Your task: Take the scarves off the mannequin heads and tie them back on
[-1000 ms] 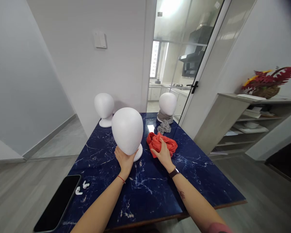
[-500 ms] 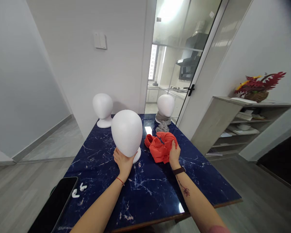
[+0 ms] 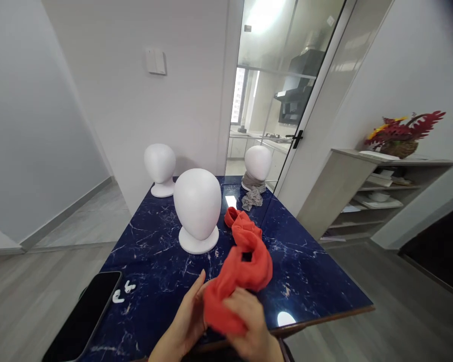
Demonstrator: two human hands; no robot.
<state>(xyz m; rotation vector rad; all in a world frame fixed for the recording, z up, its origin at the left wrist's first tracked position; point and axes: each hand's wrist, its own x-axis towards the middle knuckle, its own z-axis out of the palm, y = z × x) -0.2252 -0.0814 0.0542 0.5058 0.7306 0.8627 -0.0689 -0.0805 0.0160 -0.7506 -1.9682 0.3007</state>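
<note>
My right hand [image 3: 247, 319], smeared by motion, grips one end of a red scarf [image 3: 251, 261] near the table's front edge. The rest of the scarf trails forward in loose folds over the tabletop. Close beside the held end is my left hand [image 3: 186, 317], its fingers stretched out; whether it touches the cloth I cannot tell. In front of both hands a bare white mannequin head [image 3: 197, 203] stands upright on its round base, untouched.
A blue marble-patterned table [image 3: 154, 251] bears another bare head [image 3: 160, 166] and, back right, a head [image 3: 258, 162] wearing a grey scarf [image 3: 252, 191]. A phone [image 3: 85, 314] and two small white pieces [image 3: 123, 291] lie at left. A shelf [image 3: 362, 201] stands right.
My left hand has let go of the front head and come back towards the table edge. My right hand has pulled the red scarf's end nearer, stretching the cloth out.
</note>
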